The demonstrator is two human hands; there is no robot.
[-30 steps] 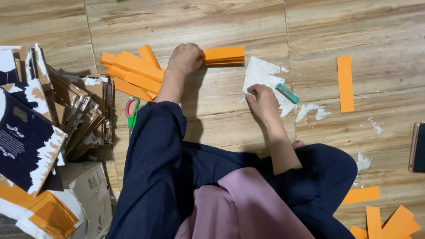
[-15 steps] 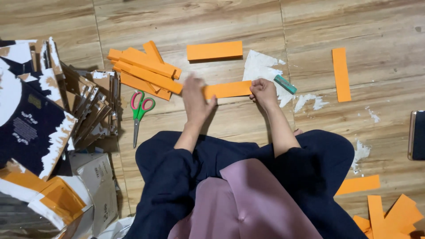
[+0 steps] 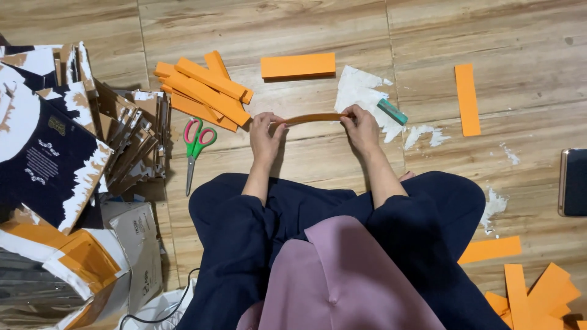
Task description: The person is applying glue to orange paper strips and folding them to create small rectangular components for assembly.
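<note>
Left hand [image 3: 266, 133] — head view: pinching closed on the left end of an orange card strip [image 3: 313, 118]. Right hand [image 3: 361, 127] is gripping the strip's right end the same way, thumb and fingers shut on it. Both are holding the strip just above the wooden floor [image 3: 293, 36], in front of the person's crossed legs.

Strip, handling: it is bowing slightly upward between the two grips, so it appears to be light, thin and springy card — stiff enough to hold a curve, probably easy to crease or tear if bent hard. Best taken at its two ends, as now; the surface looks matt and unlikely to slip.

Strip, orientation: long axis is running left to right across the view, one end pointing toward the scissors [image 3: 195, 146], the other toward the teal glue stick [image 3: 392, 112]. It is turned nearly edge-on to the camera.

Surroundings: a loose pile of orange strips [image 3: 205, 91] is lying up and left of the left hand; a folded orange card [image 3: 298, 65] is lying beyond the held strip; torn white paper [image 3: 361, 91] is sitting just beyond the right hand.
</note>
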